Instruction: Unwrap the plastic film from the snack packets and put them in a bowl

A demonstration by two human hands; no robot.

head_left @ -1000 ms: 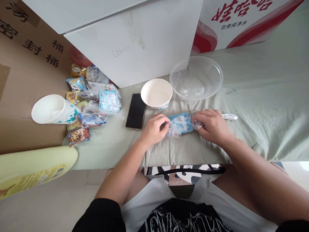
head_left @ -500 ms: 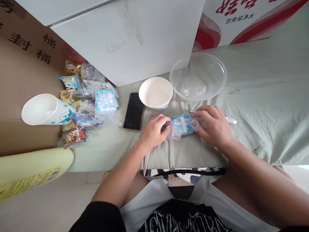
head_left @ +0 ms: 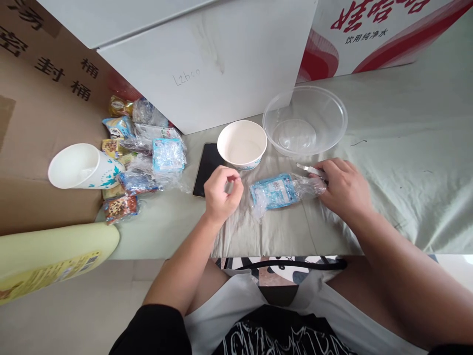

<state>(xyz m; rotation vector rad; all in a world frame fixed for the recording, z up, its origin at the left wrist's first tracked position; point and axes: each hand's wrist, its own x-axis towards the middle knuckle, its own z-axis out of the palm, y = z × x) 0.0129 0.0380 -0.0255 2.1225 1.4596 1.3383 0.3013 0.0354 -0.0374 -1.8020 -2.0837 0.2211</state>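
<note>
A clear plastic wrapper with a blue printed packet (head_left: 277, 191) inside lies flat on the cloth between my hands. My left hand (head_left: 222, 192) is off to its left, fingers curled and thumb close to the forefinger, with nothing visible in it. The fingers of my right hand (head_left: 342, 187) are closed around a slim white tool (head_left: 316, 171), perhaps a small knife, whose narrow tip points left. That hand also touches the crumpled right end of the wrapper. Just beyond the packet stand a white paper bowl (head_left: 242, 145) and a wide clear plastic bowl (head_left: 305, 123).
A black phone (head_left: 207, 170) lies partly behind my left hand. Several wrapped snacks (head_left: 168, 154) are heaped at left, beside a tipped paper cup (head_left: 76, 166). White box (head_left: 236, 69), brown carton (head_left: 37, 138) and red-and-white box (head_left: 365, 39) border the cloth. A yellow-green container (head_left: 55, 251) is front left.
My left hand has let go of the wrapped packet and drawn back left. My right hand has shifted slightly right and now grips the white tool that was beneath it.
</note>
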